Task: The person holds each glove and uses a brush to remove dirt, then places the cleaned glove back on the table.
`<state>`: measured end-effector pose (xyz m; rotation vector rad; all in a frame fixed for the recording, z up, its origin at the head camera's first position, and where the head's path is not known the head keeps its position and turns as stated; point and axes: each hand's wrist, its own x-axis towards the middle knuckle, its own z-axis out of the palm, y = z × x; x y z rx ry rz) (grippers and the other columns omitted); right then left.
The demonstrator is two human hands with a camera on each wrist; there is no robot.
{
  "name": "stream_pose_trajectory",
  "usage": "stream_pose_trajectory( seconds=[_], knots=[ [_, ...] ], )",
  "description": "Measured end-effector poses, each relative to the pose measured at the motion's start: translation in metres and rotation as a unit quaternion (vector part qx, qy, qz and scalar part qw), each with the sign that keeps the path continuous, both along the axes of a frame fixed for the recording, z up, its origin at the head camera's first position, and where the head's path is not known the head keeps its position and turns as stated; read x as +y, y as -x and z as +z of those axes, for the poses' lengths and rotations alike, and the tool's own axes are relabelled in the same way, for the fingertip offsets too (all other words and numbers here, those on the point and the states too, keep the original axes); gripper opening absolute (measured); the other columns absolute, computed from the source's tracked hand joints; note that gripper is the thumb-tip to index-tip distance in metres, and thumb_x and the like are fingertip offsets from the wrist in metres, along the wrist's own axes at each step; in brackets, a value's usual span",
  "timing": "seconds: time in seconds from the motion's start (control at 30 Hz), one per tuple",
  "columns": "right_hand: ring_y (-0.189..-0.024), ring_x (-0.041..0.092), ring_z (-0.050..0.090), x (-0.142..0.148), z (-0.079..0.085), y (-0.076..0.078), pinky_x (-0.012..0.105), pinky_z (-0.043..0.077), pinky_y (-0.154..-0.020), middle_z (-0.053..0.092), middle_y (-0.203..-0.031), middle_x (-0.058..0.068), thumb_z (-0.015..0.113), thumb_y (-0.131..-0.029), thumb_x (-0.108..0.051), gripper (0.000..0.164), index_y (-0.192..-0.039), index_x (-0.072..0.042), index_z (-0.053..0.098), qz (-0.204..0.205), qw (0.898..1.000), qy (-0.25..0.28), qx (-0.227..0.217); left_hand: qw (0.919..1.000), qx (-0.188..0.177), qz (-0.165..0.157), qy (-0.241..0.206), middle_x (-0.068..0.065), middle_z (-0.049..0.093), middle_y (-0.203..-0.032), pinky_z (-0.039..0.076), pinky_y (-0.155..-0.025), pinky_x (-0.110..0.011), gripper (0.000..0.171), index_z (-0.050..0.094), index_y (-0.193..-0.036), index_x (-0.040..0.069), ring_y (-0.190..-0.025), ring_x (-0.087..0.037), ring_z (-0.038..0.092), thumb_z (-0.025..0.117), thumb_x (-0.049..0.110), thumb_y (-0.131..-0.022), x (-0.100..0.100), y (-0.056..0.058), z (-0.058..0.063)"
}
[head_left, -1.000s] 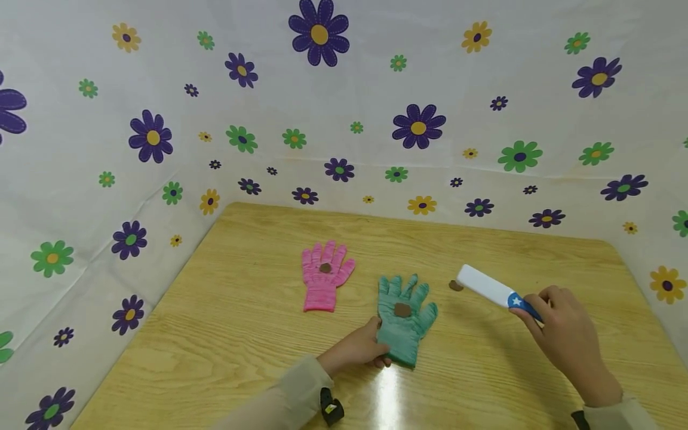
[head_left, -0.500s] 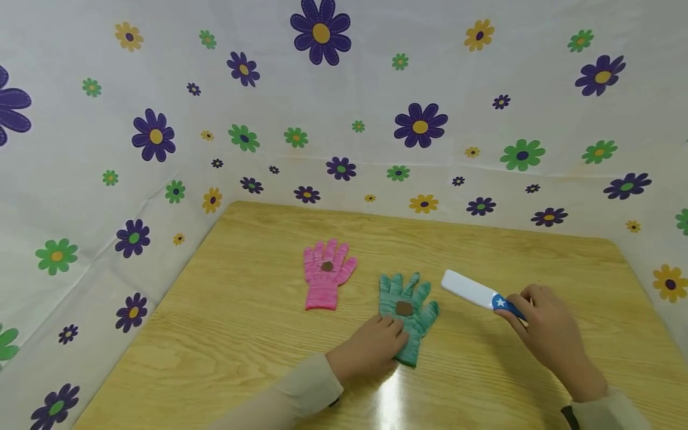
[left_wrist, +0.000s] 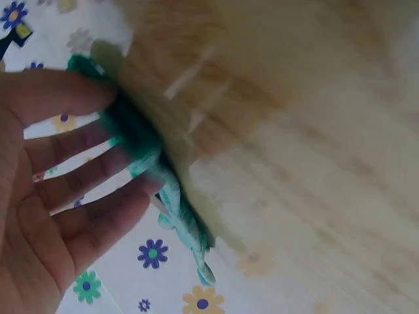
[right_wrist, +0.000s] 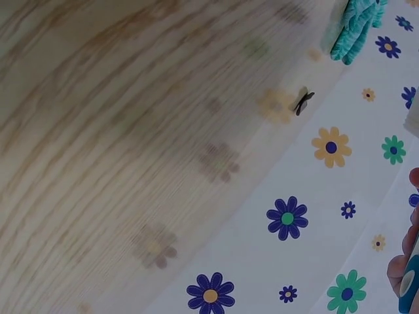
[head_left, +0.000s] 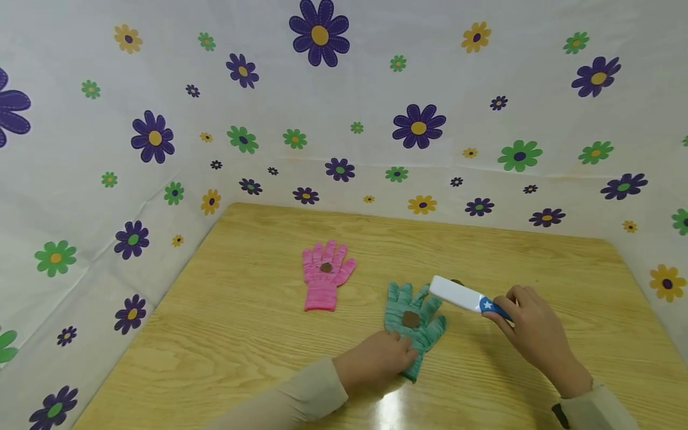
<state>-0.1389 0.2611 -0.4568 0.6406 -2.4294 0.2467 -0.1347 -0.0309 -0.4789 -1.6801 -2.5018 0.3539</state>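
Note:
A green knitted glove [head_left: 407,334] lies on the table, palm area marked by a brown patch [head_left: 411,319]. My left hand [head_left: 376,358] grips the glove near its cuff; in the left wrist view the thumb and fingers [left_wrist: 111,216] meet the green fabric [left_wrist: 183,216]. My right hand [head_left: 529,334] holds a brush by its blue, starred handle [head_left: 493,306]. The brush's flat white head [head_left: 455,293] points left and overlaps the glove's fingertips in the head view. At the edge of the right wrist view are fingers [right_wrist: 396,268] on the handle [right_wrist: 408,288].
A pink glove [head_left: 321,286] with a brown patch lies to the left of the green one. Behind the brush head a small brown piece [head_left: 457,282] is partly covered. The wooden table [head_left: 215,334] ends at a white, flower-printed cloth backdrop [head_left: 365,77].
My left hand has shifted from the glove's cuff edge to over its lower part, and the green glove has slid toward me and slightly right. The brush has moved left toward the glove.

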Motion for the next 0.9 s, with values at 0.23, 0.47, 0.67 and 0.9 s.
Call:
stream_pose_trajectory(
  seconds=[0.23, 0.47, 0.67, 0.9],
  knots=[
    [-0.063, 0.012, 0.036, -0.0009, -0.0011, -0.0007, 0.026, 0.032, -0.052, 0.049, -0.073, 0.005, 0.021, -0.093, -0.059, 0.070, -0.078, -0.006, 0.064, -0.001, 1.000, -0.002, -0.002, 0.9989, 0.044, -0.017, 0.003, 0.011, 0.056, -0.082, 0.036, -0.052, -0.012, 0.005, 0.057, -0.095, 0.020, -0.067, -0.001, 0.048, 0.055, 0.023, -0.092, 0.0013, -0.0002, -0.0021],
    [-0.063, 0.012, 0.036, -0.0011, -0.0004, -0.0026, 0.026, 0.032, -0.053, 0.048, -0.072, 0.004, 0.020, -0.093, -0.058, 0.070, -0.078, -0.006, 0.063, 0.001, 1.000, -0.003, -0.005, 0.9984, 0.051, -0.023, -0.004, 0.011, 0.057, -0.082, 0.030, -0.048, -0.013, 0.004, 0.055, -0.097, 0.020, -0.061, -0.001, 0.044, 0.052, 0.022, -0.094, -0.0017, 0.0003, -0.0006],
    [-0.063, 0.011, 0.034, -0.0009, 0.0002, -0.0034, 0.024, 0.031, -0.053, 0.047, -0.072, 0.003, 0.021, -0.093, -0.058, 0.068, -0.078, -0.006, 0.063, 0.006, 1.000, -0.001, -0.001, 0.9967, 0.073, -0.033, -0.014, 0.011, 0.055, -0.074, 0.026, -0.042, -0.015, 0.018, 0.049, -0.113, 0.024, -0.052, -0.002, 0.040, 0.050, 0.022, -0.095, -0.0001, 0.0011, 0.0018],
    [-0.064, 0.011, 0.035, -0.0021, -0.0006, -0.0029, 0.025, 0.032, -0.052, 0.047, -0.072, 0.004, 0.021, -0.093, -0.058, 0.068, -0.077, -0.006, 0.062, 0.008, 1.000, -0.002, -0.001, 0.9963, 0.080, -0.032, 0.006, 0.013, 0.055, -0.074, 0.032, -0.045, -0.015, 0.017, 0.054, -0.090, 0.023, -0.053, 0.001, 0.040, 0.055, 0.040, -0.091, 0.0027, 0.0020, -0.0004]
  ],
)
